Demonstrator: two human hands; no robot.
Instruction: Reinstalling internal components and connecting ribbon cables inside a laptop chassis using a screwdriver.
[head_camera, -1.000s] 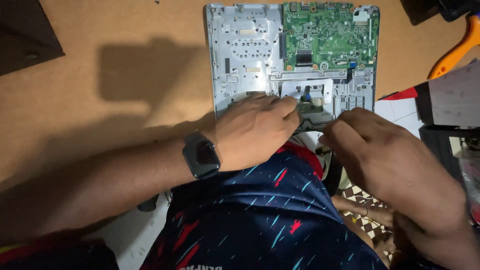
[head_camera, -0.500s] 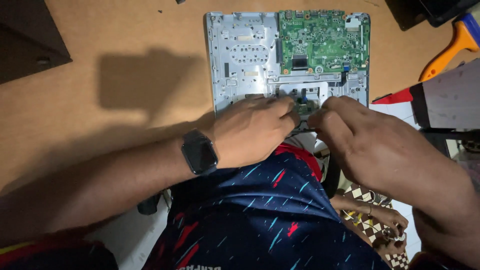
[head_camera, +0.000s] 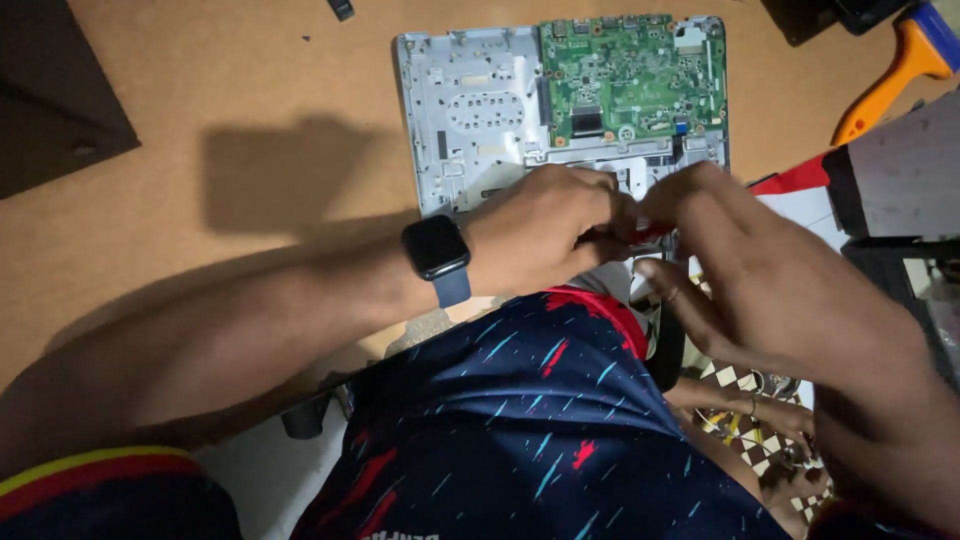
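Opened laptop base (head_camera: 480, 120) lies on the brown table (head_camera: 200, 90), silver chassis up, green circuit board (head_camera: 632, 80) seated in its upper right quarter. Both hands are at the near edge of the chassis, below the board.

Change over the last second — the hands have drawn together. A second ago the right hand sat a little apart to the right, and a small dark part showed between the two; now the left hand (head_camera: 540, 235) and right hand (head_camera: 745, 270) touch at the fingertips and that part is covered. A bit of red shows between the fingers, too small to identify.

Left hand: curled, fingers bent in over the chassis edge, dark smartwatch (head_camera: 437, 250) on the wrist. Whether it grips anything — cannot tell. Right hand: thumb and forefinger pinched toward the left, lower fingers loosely spread; what it pinches is hidden.

The chassis itself has not shifted on the table. Judgement: the work has narrowed to a fine two-handed hold at one spot near the front edge.

Nearby: orange-handled tool (head_camera: 890, 75) at upper right, dark flat panel (head_camera: 55, 100) at upper left.
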